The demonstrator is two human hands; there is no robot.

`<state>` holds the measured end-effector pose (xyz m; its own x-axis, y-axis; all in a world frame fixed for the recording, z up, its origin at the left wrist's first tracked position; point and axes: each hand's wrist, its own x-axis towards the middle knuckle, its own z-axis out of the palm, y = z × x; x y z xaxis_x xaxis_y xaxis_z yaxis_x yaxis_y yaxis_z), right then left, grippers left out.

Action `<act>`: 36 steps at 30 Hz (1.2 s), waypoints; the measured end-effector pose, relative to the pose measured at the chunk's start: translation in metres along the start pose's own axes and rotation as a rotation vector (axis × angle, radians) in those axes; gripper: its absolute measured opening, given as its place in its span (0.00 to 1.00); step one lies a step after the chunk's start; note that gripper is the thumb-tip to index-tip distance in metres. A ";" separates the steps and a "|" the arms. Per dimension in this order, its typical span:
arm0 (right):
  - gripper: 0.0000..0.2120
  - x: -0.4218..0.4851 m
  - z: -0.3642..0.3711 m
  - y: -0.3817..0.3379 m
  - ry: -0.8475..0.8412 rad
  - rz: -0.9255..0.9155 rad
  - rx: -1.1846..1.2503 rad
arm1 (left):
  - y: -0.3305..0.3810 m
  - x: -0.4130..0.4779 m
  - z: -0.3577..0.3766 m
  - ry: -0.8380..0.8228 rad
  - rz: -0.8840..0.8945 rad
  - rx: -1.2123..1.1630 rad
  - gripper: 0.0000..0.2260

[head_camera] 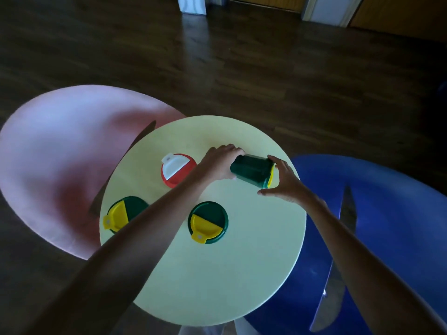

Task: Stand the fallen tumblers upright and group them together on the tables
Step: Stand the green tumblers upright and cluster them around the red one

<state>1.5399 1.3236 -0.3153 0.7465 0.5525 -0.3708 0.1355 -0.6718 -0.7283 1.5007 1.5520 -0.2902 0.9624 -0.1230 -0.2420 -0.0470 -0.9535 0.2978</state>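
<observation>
A dark green tumbler [251, 170] with a yellow lid lies on its side near the far right of the pale yellow round table [212, 281]. My left hand [221, 163] grips its base end. My right hand [286, 182] cups its lid end with the fingers spread. Three tumblers stand upright on the same table: a red one with a white lid flap [177, 169], a green one with a yellow flap [208, 222] at the middle, and another green and yellow one [123, 213] at the left edge, partly behind my left forearm.
A pink round table [55, 146] sits lower to the left and a blue round table [391, 213] to the right, both partly under the yellow one. Dark wooden floor lies beyond, with doors and white frames at the far wall.
</observation>
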 end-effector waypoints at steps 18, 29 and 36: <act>0.41 -0.036 -0.056 -0.048 0.339 -0.275 0.184 | 0.031 -0.020 -0.002 0.305 0.014 -0.566 0.26; 0.34 -0.049 -0.053 -0.086 0.404 -0.225 0.465 | 0.054 -0.038 -0.003 0.354 -0.127 -1.039 0.28; 0.31 -0.055 -0.019 -0.058 0.364 -0.147 0.447 | 0.032 -0.045 0.017 0.200 -0.164 -0.894 0.35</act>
<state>1.5033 1.3229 -0.2414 0.9267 0.3663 -0.0841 0.0257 -0.2849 -0.9582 1.4515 1.5226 -0.2851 0.9710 0.1230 -0.2050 0.2369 -0.3786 0.8947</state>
